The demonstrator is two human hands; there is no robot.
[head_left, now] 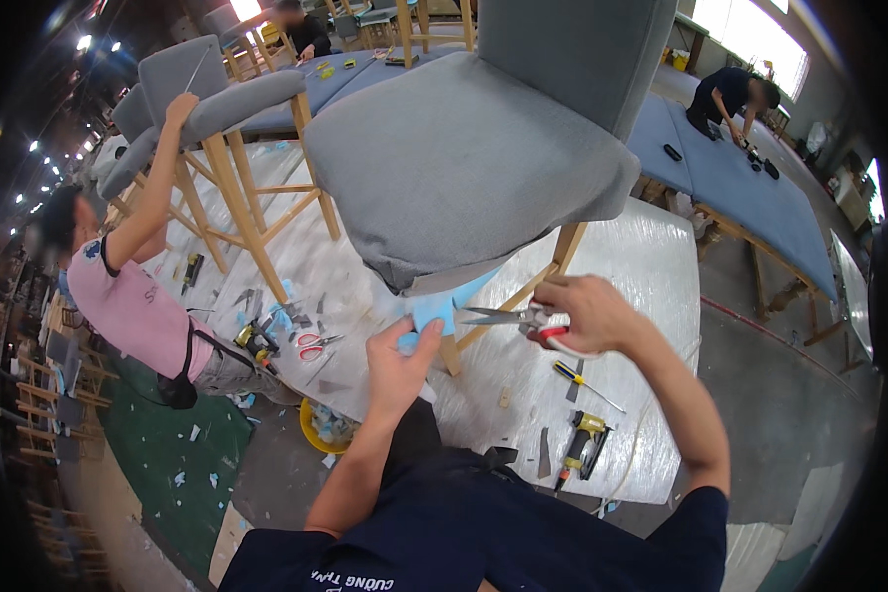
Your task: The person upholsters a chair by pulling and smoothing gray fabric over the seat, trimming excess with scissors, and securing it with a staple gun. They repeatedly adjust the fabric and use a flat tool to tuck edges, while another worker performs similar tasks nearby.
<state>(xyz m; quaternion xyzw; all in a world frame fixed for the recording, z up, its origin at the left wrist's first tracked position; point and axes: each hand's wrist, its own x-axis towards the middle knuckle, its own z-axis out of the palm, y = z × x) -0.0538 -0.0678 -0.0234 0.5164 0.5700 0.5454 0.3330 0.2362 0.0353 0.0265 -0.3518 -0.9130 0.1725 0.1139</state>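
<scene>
Before me stands a tall chair with grey upholstery (464, 158) and wooden legs; its grey cover hangs loose at the seat's front corner. My left hand (402, 367) pinches a light-blue piece of soft material (434, 314) under that corner, close to a front leg. My right hand (592, 314) is closed on scissors (498, 316) with a red handle. Their blades point left, the tips next to the blue piece; whether they touch it I cannot tell. More of the blue material runs up beneath the seat edge.
On the film-covered table (651, 296) lie a yellow-handled screwdriver (587, 385), a staple gun (584, 444), red-handled scissors (316, 343) and grey scraps. A yellow bucket (324, 434) holds scraps. At left, a person in pink (138, 306) works on another chair; others work behind.
</scene>
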